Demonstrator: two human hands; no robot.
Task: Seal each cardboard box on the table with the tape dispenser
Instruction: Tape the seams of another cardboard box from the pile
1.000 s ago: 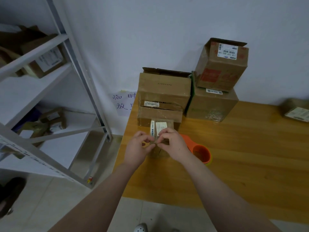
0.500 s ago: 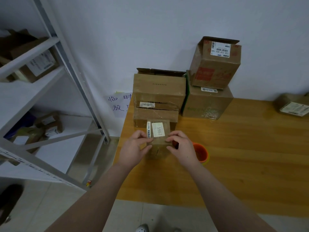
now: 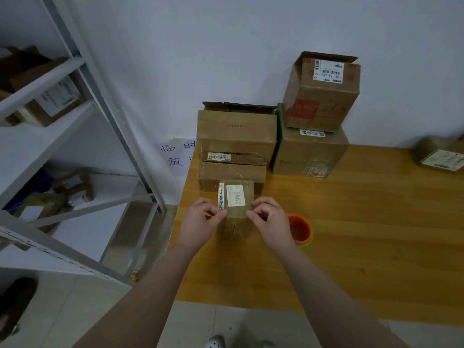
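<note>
While the white metal shelving rack (image 3: 37, 146) stands off to the left of the light wooden table (image 3: 351, 234), the left hand (image 3: 200, 222) hovers near the table's left edge. Its fingers are curled, and thumb and forefinger pinch the upper left edge of the small brown cardboard box (image 3: 237, 217) with a white label marked 5967. That box stands on the table just in front of a stack of larger brown cartons (image 3: 236, 136). The right hand (image 3: 270, 222), fingers curled too, pinches the box's upper right edge. Just right of it lies the round orange tape dispenser (image 3: 302, 222), partly hidden; whether the two touch cannot be told.
</note>
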